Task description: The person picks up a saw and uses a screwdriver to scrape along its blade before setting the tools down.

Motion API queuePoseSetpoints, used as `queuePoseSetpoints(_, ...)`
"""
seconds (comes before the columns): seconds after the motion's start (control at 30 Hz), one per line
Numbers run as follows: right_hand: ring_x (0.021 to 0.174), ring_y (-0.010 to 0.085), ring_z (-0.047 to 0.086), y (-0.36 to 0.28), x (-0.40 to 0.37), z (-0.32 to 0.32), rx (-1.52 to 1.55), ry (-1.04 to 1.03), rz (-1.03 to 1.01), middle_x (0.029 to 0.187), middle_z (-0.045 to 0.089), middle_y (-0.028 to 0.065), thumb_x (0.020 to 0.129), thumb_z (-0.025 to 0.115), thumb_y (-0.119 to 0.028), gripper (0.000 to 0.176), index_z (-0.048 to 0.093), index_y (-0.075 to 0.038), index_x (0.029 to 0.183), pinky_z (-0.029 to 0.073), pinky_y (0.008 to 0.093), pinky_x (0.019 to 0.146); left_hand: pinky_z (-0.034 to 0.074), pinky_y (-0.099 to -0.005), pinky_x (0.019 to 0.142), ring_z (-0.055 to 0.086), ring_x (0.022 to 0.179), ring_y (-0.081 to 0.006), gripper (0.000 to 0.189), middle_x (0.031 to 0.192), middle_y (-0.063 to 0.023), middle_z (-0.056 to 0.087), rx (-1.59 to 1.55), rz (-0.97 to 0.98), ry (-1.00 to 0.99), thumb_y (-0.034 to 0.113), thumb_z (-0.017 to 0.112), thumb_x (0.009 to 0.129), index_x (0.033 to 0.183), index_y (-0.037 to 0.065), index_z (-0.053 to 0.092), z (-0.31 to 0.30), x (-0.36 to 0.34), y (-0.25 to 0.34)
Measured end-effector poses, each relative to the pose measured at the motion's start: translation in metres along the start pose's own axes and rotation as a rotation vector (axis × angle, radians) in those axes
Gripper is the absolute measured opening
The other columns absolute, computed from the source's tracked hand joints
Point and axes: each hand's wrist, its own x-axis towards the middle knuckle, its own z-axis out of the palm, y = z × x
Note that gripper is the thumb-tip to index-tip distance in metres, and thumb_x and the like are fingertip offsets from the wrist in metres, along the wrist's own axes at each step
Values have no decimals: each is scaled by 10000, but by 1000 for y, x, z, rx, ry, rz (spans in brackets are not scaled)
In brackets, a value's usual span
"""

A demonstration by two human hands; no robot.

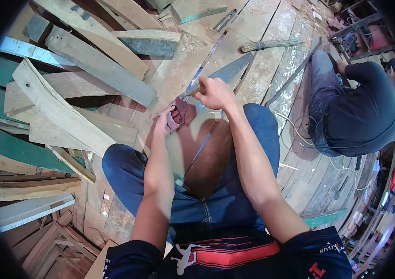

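Observation:
A handsaw with a grey blade (231, 69) lies slanting away from me over the floorboards. Its reddish-brown handle (177, 115) is between my legs, and my left hand (162, 122) is closed around the near side of it. Just above that handle, my right hand (217, 94) is closed on a small tool with a brown grip (194, 93). Its tip points toward the saw's handle end, but I cannot make out its kind or whether it touches. My right fist hides part of the blade.
Stacked planks and offcuts (62, 111) fill the left side. Beyond the blade lie a bundled brush (272, 44) and metal pincers (225, 20). At the right a person in dark clothes (358, 107) sits near a long bar (295, 72) and a loose cable (295, 130).

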Motion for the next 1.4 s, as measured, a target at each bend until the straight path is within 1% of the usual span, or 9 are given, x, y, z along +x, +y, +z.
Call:
queuePoseSetpoints(0.17,876,401,645,0,-7,6,-26,-70,-86,849,671,206,750,649,-222,263,571,-9,883,501,481,729,521,-423,892,636,1001,-271,327,1083,-94,656,-108,-71,-73,277,591,926,1190,84,564,-19,22,-14)
queuePoseSetpoints(0.37,883,397,646,0,-13,9,-83,-154,-118,863,680,200,761,646,-221,263,590,-20,921,505,488,746,547,-387,830,649,904,-241,225,987,-63,648,-112,-26,-104,231,632,919,1100,110,572,-10,15,-19)
queuePoseSetpoints(0.47,893,391,648,4,-12,16,-111,-168,-122,873,684,199,775,649,-237,269,606,-25,934,508,489,754,519,-428,920,635,1023,-273,317,1121,-97,638,-66,-32,-146,262,637,916,1168,82,566,-40,41,-38)
queuePoseSetpoints(0.63,836,410,646,1,-14,19,-117,-188,-115,827,666,223,763,638,-186,241,561,9,881,498,476,711,577,-361,762,642,874,-227,333,967,-79,609,9,27,0,-17,554,809,1129,75,554,-34,43,-48)
queuePoseSetpoints(0.73,823,409,646,6,-12,25,-130,-183,-130,827,665,226,765,625,-180,230,561,10,879,499,474,700,576,-344,723,635,799,-215,366,904,-70,599,-50,79,-122,-57,539,779,1114,90,557,-35,44,-49)
queuePoseSetpoints(0.93,817,412,647,10,-11,34,-130,-189,-168,816,667,223,772,616,-185,236,561,10,893,499,482,705,568,-336,678,629,743,-208,387,845,-52,600,-88,29,33,-101,526,743,1070,100,565,-39,55,-56)
queuePoseSetpoints(1.03,900,406,649,8,-11,35,-163,-232,-113,878,680,226,769,626,-224,310,592,-32,1010,513,500,781,565,-341,661,627,731,-211,375,827,-46,599,-74,22,87,-110,515,726,1033,98,571,-30,49,-53)
queuePoseSetpoints(1.13,897,414,648,9,-9,39,-188,-234,-108,894,679,229,771,639,-234,332,590,-51,1044,519,500,768,565,-342,657,630,725,-212,391,824,-46,607,-70,26,118,-125,497,708,1017,98,579,-27,45,-52)
queuePoseSetpoints(1.4,904,407,652,17,-6,44,-209,-229,-106,903,677,228,780,665,-260,366,583,-72,1084,526,500,769,532,-322,611,600,690,-201,374,801,-38,590,-131,-8,57,-138,482,683,963,97,559,-23,41,-49)
